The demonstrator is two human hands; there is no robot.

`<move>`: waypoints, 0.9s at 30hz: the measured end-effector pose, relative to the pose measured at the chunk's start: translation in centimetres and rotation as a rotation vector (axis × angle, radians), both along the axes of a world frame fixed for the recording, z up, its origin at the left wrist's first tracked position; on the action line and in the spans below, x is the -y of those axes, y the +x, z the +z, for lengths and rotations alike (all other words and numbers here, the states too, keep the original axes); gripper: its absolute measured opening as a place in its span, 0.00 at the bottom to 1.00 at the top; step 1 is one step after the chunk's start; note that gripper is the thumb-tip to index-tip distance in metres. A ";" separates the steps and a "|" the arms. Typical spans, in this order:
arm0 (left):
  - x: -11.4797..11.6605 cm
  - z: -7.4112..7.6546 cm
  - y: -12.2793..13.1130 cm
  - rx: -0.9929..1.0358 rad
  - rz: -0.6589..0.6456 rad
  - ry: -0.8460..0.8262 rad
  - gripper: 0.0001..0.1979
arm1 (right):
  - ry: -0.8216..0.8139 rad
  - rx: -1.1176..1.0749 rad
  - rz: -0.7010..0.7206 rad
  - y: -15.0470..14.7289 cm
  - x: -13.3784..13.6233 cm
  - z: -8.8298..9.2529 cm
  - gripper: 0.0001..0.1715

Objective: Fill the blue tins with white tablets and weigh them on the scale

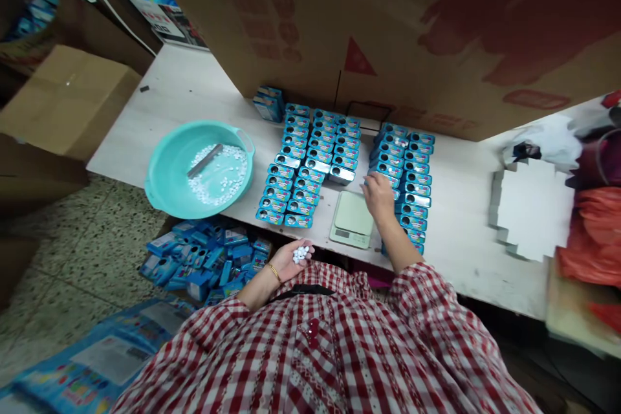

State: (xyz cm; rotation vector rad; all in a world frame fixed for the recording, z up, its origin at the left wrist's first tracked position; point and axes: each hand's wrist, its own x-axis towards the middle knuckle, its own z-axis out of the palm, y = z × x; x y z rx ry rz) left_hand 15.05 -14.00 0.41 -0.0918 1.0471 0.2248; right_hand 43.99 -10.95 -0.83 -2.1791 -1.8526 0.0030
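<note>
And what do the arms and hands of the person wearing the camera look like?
The sleeves are red-and-white checked cloth and stop well short of the wrists. A gold-coloured bracelet circles the left wrist; none shows on the right. The left hand and right hand wear no gloves.

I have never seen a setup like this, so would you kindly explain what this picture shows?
There is no machine here, only a person's two bare hands, seen by one camera worn on the head, looking forward and down. The left hand cups small white balls. The right hand reaches to the rows of blue containers; I cannot tell whether it grips one. These are on a white table, along with a pale scale and a turquoise basin holding more white balls and a grey bar. A large cardboard box stands behind.
</note>
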 end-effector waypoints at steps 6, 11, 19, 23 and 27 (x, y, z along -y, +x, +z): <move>-0.4 0.5 1.3 0.013 -0.037 -0.009 0.08 | -0.131 0.209 -0.117 3.2 4.0 -0.2 0.10; -0.4 1.4 2.2 0.004 -0.011 0.013 0.08 | -0.132 0.267 0.004 1.9 5.4 2.5 0.11; 0.2 2.0 4.2 0.126 0.060 0.083 0.10 | -0.212 0.204 0.305 -4.5 7.7 3.8 0.13; 0.4 1.8 4.5 0.179 0.032 0.119 0.10 | -0.110 0.055 0.290 -8.0 9.1 3.9 0.16; 1.4 1.0 3.8 0.173 0.046 0.130 0.10 | -0.229 -0.114 0.419 -12.5 10.5 5.0 0.18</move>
